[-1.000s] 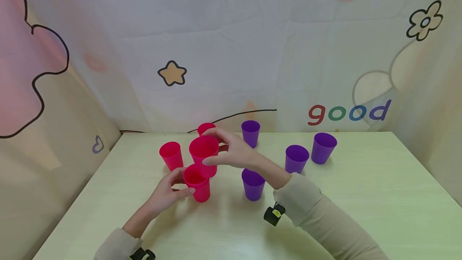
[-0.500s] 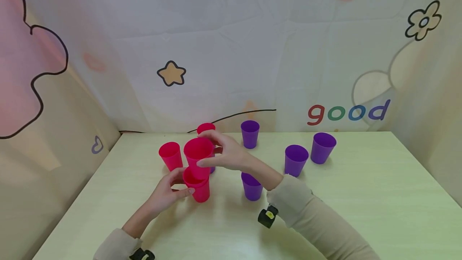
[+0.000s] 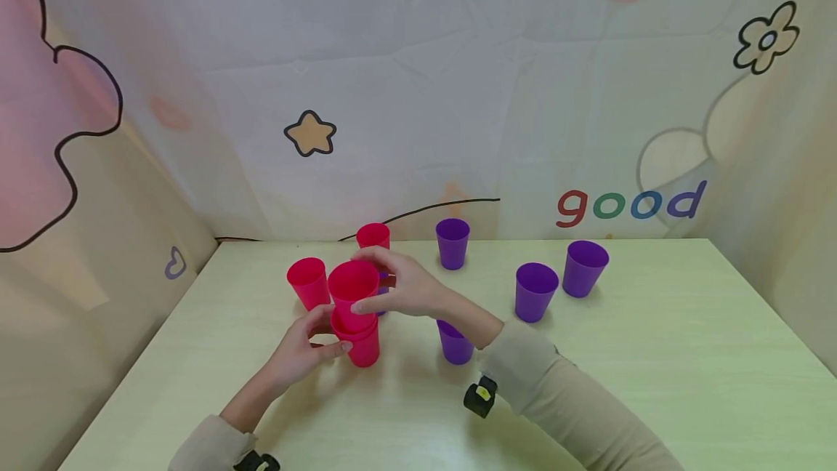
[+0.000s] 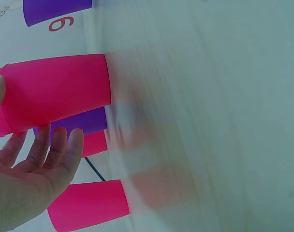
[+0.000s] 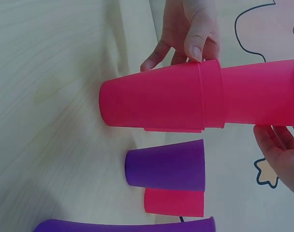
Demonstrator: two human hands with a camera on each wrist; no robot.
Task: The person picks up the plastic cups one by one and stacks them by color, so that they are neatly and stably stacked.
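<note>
My left hand (image 3: 304,347) grips a bright pink-red plastic cup (image 3: 365,351) standing upright on the table, thumb on the near side. A second rim shows just above its rim in the right wrist view, so another cup is nested in it. Above, my right hand (image 3: 405,286) holds one more pink-red cup (image 3: 353,286) by its upper part, thumb in front and fingers behind. The lower end of this cup sits inside the stack, and its wall stands well out in the right wrist view. The left wrist view shows the stack (image 4: 57,92) between thumb and fingers.
Pink-red cups stand at the left (image 3: 309,282) and back (image 3: 373,235). A purple cup (image 5: 166,164) is partly hidden behind my right hand. Other purple cups stand at the back (image 3: 453,244), under my right forearm (image 3: 455,344) and to the right (image 3: 536,293). A printed cloth (image 3: 418,93) hangs behind.
My right hand has moved left and down, lowering its cup from above the stack into the stack's mouth. The left hand has stayed on the lower cup.
</note>
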